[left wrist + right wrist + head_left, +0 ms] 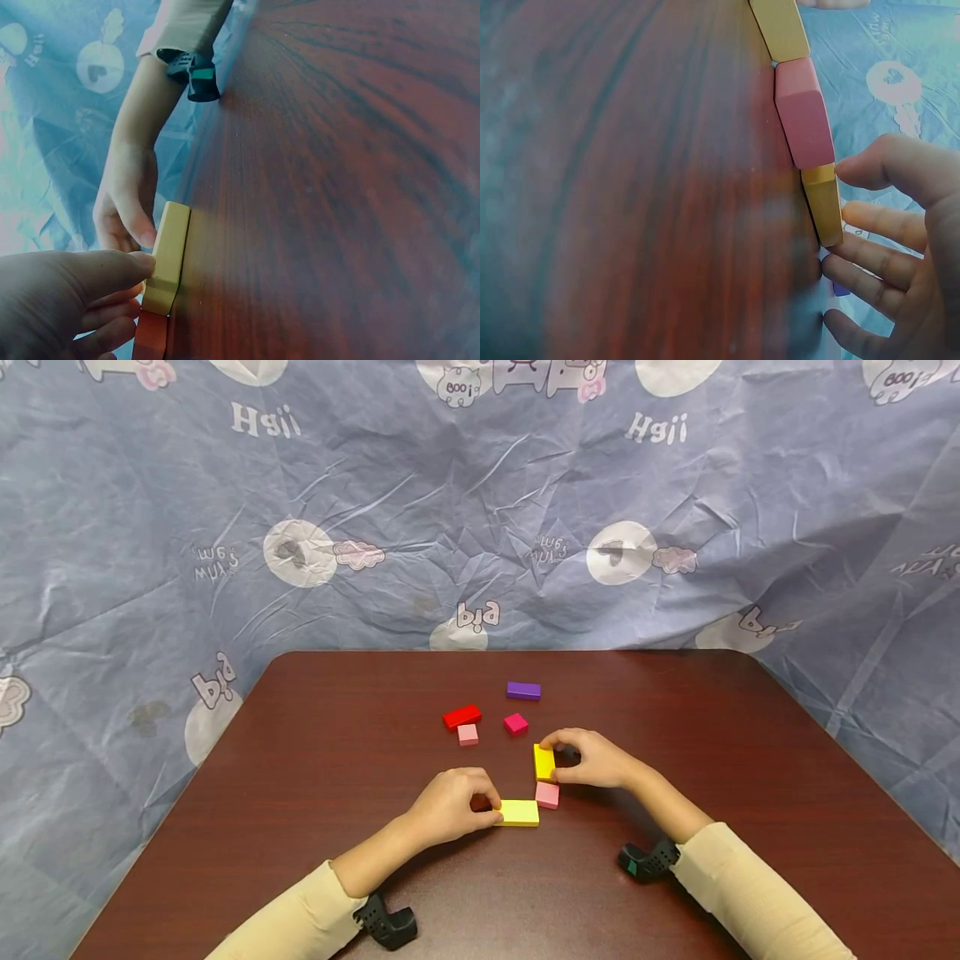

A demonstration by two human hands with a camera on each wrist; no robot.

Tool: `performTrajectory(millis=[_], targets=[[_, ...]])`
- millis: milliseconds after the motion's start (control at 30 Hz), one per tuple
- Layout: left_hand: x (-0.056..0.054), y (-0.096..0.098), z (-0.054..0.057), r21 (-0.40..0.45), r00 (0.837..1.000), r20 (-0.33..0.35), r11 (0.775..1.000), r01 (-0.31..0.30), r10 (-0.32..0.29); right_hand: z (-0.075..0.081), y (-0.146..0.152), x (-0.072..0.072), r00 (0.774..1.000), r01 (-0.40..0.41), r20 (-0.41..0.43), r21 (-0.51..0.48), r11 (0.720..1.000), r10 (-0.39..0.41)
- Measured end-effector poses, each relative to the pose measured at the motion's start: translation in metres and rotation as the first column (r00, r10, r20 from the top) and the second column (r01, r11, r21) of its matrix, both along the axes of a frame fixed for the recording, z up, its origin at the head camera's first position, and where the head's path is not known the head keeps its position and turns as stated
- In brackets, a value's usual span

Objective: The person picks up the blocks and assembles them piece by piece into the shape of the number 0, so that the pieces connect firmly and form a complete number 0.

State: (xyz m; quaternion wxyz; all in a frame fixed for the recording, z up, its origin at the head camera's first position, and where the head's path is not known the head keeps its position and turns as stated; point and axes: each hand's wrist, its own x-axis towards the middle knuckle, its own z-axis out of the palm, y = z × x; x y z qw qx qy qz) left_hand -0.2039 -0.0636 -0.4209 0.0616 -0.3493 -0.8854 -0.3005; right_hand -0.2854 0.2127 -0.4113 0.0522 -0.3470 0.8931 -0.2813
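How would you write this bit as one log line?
left fingers: touching pale yellow block; right fingers: touching deeper yellow block; nearer pink block: between both yellows; purple block: farther back

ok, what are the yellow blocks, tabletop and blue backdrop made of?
Yellow blocks: painted wood or plastic, smooth; even colour, bevelled edges, no grain visible.
Tabletop: wood or wood-look laminate, satin; dark streaky grain, soft sheen.
Blue backdrop: thin printed sheet, slightly shiny; sharp creases catch light. Could be plastic or fabric, can't tell.
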Motion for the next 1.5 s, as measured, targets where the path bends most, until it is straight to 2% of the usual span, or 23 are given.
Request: performTrajectory(millis=[367,600,767,900,1033,1167,1500], targets=[[0.001,0.0,0.001,-0.002,1.0,-0.003,1.0,-0.003,0.003,0.0,-0.001,0.003,1.0,-0.011,-0.014,-0.001,1.0,0.011],[0.001,0.001,0.0,0.006,1.0,-0.004,1.0,-0.001,0.001,-0.002,0.0,0.007,1.0,-0.018,-0.026,-0.054,0.998,0.017],[0.001,0.001,0.0,0.006,1.0,0.0,1.0,0.001,-0.001,-0.005,0.001,0.016,0.994,-0.013,-0.111,-0.076,0.997,0.005],[0.001,0.0,0.0,0.002,1.0,0.0,1.0,-0.002,0.002,-0.005,0.0,0.03,0.983,-0.007,-0.181,-0.087,0.996,-0.009],[0.001,0.0,0.001,-0.006,1.0,-0.006,1.0,-0.004,0.004,-0.008,-0.003,0.043,0.966,0.004,-0.256,-0.077,0.997,-0.024],[0.001,0.0,0.0,0.0,1.0,-0.019,1.0,0.0,0.0,-0.014,-0.006,0.05,0.949,0.007,-0.315,-0.06,0.998,-0.026],[0.0,0.001,0.002,-0.001,1.0,-0.004,1.0,0.013,-0.013,-0.022,-0.007,0.052,0.957,0.034,-0.281,-0.113,0.993,-0.065]])
